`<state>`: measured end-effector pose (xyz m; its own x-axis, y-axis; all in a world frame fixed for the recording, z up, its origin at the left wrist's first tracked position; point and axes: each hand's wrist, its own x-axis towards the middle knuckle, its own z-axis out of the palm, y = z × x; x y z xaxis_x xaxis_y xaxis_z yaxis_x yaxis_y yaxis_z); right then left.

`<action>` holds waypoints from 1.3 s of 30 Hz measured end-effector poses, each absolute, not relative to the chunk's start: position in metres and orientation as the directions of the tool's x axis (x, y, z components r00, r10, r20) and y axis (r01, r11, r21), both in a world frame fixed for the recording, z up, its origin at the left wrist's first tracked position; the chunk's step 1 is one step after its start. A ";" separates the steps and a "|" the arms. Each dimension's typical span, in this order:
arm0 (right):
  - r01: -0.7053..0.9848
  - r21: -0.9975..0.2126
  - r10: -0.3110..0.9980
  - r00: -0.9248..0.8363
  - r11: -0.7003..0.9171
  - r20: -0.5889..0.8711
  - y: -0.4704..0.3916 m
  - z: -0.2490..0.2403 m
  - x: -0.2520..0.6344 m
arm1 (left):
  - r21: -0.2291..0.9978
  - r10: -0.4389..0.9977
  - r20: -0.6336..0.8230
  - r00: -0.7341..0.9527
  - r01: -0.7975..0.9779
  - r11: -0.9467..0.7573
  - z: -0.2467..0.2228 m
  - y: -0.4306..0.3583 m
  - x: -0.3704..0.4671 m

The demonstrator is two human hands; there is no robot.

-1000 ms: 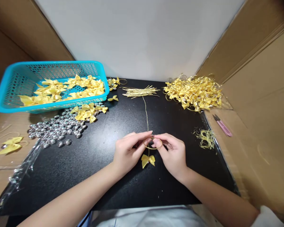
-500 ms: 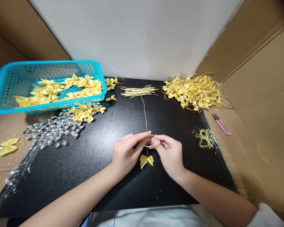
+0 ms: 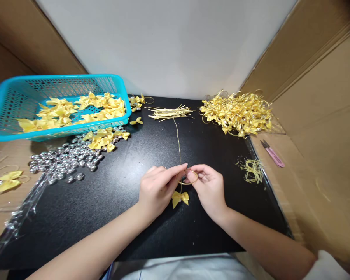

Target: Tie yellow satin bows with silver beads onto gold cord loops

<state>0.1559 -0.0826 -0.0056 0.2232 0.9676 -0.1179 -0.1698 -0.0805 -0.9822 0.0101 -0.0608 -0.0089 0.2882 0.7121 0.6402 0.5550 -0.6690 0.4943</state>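
Note:
Near the front middle of the black table, my left hand [image 3: 157,186] and my right hand [image 3: 209,188] meet with their fingertips pinched on a thin gold cord [image 3: 189,183], which curves in a loop between them. The fingers partly hide where the cord's ends cross. Just below lies a yellow ribbon bow [image 3: 181,198] with a small shiny bead at its centre. A straight stretch of cord [image 3: 178,142] runs from my fingertips up to a bundle of cut gold cords [image 3: 171,112] at the back.
A blue basket [image 3: 127,97] of yellow bows stands back left, with silver beads [image 3: 67,159] and more bows before it. Finished looped bows [image 3: 237,112] are heaped back right. Pink-handled thread snips [image 3: 272,153] and cord scraps [image 3: 252,170] lie right. Cardboard walls flank the table.
The cord loop between my fingers shows rounder and wider, sitting slightly lower. My hands have shifted only slightly; the bow stays where it was.

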 end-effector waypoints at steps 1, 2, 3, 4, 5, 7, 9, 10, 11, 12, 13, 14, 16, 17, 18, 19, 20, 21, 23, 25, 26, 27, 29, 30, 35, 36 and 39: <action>-0.165 -0.983 0.970 0.213 -0.085 -0.119 -0.082 -0.006 0.156 | 0.499 0.715 0.637 0.289 0.552 -0.668 -0.008 -0.061 0.010; -0.159 -0.983 0.973 0.199 -0.086 -0.118 -0.082 -0.006 0.157 | 0.513 0.721 0.629 0.290 0.542 -0.666 -0.008 -0.060 0.010; -0.152 -0.985 0.977 0.181 -0.084 -0.111 -0.082 -0.007 0.157 | 0.534 0.731 0.617 0.292 0.528 -0.661 -0.007 -0.060 0.010; -0.142 -0.987 0.982 0.161 -0.075 -0.098 -0.081 -0.007 0.158 | 0.561 0.744 0.600 0.293 0.509 -0.653 -0.007 -0.060 0.010; -0.125 -0.990 0.987 0.143 -0.061 -0.079 -0.081 -0.007 0.159 | 0.593 0.761 0.579 0.292 0.489 -0.639 -0.006 -0.060 0.010; -0.072 -0.997 0.993 0.118 -0.020 -0.028 -0.080 -0.007 0.160 | 0.651 0.795 0.535 0.285 0.461 -0.603 -0.006 -0.060 0.009; 0.001 -1.000 0.994 0.105 0.028 0.028 -0.079 -0.008 0.162 | 0.678 0.815 0.502 0.290 0.453 -0.579 -0.005 -0.060 0.009; 0.037 -0.998 0.993 0.103 0.050 0.053 -0.079 -0.008 0.162 | 0.679 0.819 0.491 0.297 0.458 -0.573 -0.005 -0.060 0.008; 0.070 -0.995 0.992 0.102 0.070 0.077 -0.079 -0.009 0.163 | 0.673 0.819 0.486 0.305 0.468 -0.573 -0.004 -0.059 0.008; 0.099 -0.991 0.990 0.102 0.086 0.096 -0.079 -0.009 0.163 | 0.659 0.816 0.486 0.313 0.482 -0.577 -0.003 -0.059 0.007; 0.123 -0.987 0.988 0.105 0.100 0.113 -0.079 -0.010 0.164 | 0.643 0.812 0.489 0.320 0.497 -0.583 -0.002 -0.058 0.007; 0.142 -0.984 0.986 0.108 0.109 0.125 -0.079 -0.011 0.164 | 0.626 0.806 0.493 0.326 0.511 -0.589 0.000 -0.058 0.007; 0.173 -0.977 0.983 0.113 0.123 0.144 -0.079 -0.011 0.165 | 0.596 0.794 0.500 0.346 0.527 -0.606 0.003 -0.056 0.006; 0.187 -0.974 0.982 0.115 0.130 0.153 -0.080 -0.012 0.165 | 0.585 0.789 0.498 0.360 0.532 -0.612 0.005 -0.056 0.006; 0.200 -0.970 0.980 0.114 0.137 0.162 -0.080 -0.011 0.165 | 0.576 0.785 0.493 0.374 0.536 -0.617 0.006 -0.056 0.006; 0.212 -0.966 0.978 0.115 0.146 0.173 -0.081 -0.011 0.165 | 0.567 0.782 0.489 0.386 0.540 -0.621 0.007 -0.056 0.006; 0.221 -0.963 0.976 0.117 0.154 0.183 -0.081 -0.011 0.165 | 0.561 0.780 0.484 0.397 0.544 -0.624 0.007 -0.056 0.006; 0.227 -0.961 0.974 0.121 0.160 0.191 -0.082 -0.010 0.164 | 0.556 0.778 0.482 0.403 0.546 -0.627 0.007 -0.056 0.007; 0.234 -0.958 0.971 0.134 0.165 0.200 -0.083 -0.009 0.164 | 0.557 0.775 0.487 0.404 0.539 -0.631 0.007 -0.056 0.006; 0.236 -0.957 0.968 0.147 0.166 0.204 -0.083 -0.007 0.163 | 0.569 0.774 0.501 0.387 0.527 -0.632 0.006 -0.057 0.006; 0.234 -0.957 0.967 0.149 0.170 0.208 -0.083 -0.006 0.163 | 0.576 0.775 0.510 0.373 0.522 -0.629 0.006 -0.057 0.006; 0.229 -0.957 0.965 0.150 0.177 0.214 -0.084 -0.005 0.163 | 0.583 0.777 0.518 0.359 0.517 -0.627 0.006 -0.057 0.006; 0.209 -0.959 0.964 0.149 0.189 0.222 -0.084 -0.004 0.164 | 0.594 0.779 0.529 0.337 0.509 -0.623 0.006 -0.057 0.006; 0.197 -0.962 0.964 0.151 0.187 0.218 -0.084 -0.004 0.164 | 0.597 0.779 0.532 0.333 0.505 -0.624 0.007 -0.057 0.006; 0.136 -0.984 0.980 0.148 0.113 0.133 -0.083 -0.004 0.165 | 0.606 0.773 0.533 0.343 0.483 -0.632 0.006 -0.057 0.006; 0.129 -0.987 0.983 0.143 0.100 0.119 -0.082 -0.004 0.165 | 0.608 0.774 0.533 0.343 0.481 -0.632 0.006 -0.057 0.006; 0.130 -0.988 0.985 0.137 0.087 0.105 -0.081 -0.005 0.166 | 0.606 0.774 0.529 0.347 0.483 -0.631 0.005 -0.056 0.006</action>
